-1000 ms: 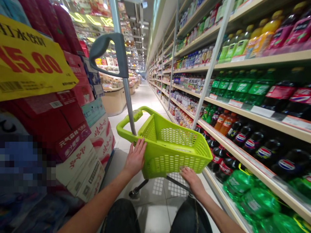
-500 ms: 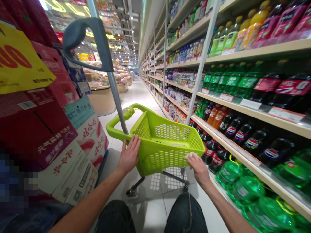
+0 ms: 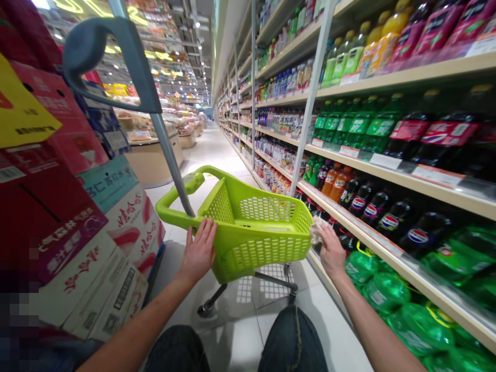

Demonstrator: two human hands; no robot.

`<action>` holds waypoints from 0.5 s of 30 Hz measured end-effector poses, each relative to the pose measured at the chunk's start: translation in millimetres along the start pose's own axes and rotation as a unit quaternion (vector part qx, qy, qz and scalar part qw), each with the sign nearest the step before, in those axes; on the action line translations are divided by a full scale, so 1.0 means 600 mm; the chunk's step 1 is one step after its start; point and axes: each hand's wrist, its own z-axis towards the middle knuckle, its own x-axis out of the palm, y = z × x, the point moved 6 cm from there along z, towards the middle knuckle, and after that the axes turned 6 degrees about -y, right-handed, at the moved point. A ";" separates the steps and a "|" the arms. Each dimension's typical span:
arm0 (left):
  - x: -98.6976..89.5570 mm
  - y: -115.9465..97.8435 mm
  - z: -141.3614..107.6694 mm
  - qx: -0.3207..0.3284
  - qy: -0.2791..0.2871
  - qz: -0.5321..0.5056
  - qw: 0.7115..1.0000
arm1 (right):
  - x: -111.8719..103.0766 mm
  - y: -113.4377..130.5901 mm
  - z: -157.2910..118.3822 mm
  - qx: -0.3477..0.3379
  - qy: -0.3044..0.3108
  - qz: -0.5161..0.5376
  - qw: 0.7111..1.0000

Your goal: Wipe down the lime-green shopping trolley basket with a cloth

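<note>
A green plastic shopping cart (image 3: 263,247) stands in front of my knees, its basket holding no goods that I can see. My left hand (image 3: 200,250) lies flat with fingers stretched on the basket's side, near the handle end. At the basket's far right end, my right hand (image 3: 331,250) grips a crumpled whitish cloth (image 3: 316,230) against the corner. A grey pole (image 3: 172,155) with a looped grey grip (image 3: 141,67) rises from the cart's handle end.
Stacked drink cartons (image 3: 127,212) and a yellow price sign (image 3: 23,108) crowd the left. Shelves (image 3: 387,160) of soda bottles line the right, close to my right arm. Ahead runs a tiled aisle (image 3: 211,139), with a round display stand (image 3: 151,160) on its left.
My right hand has moved the cloth from the basket's upper side rim around to its right end. My left hand stays on the side. The view has shifted slightly.
</note>
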 end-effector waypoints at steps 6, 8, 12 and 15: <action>-0.001 -0.006 -0.001 0.007 0.010 0.014 1.000 | 0.028 0.006 -0.088 0.031 0.005 0.008 0.999; -0.001 -0.008 -0.002 0.014 0.018 0.021 1.000 | 0.030 0.032 -0.090 0.024 0.025 0.034 0.999; 0.001 -0.010 -0.001 0.008 0.027 0.026 0.999 | 0.023 0.093 -0.021 0.017 -0.011 0.070 0.997; 0.002 -0.011 -0.001 -0.003 0.029 0.028 0.999 | 0.051 0.145 -0.023 -0.040 0.026 0.095 0.994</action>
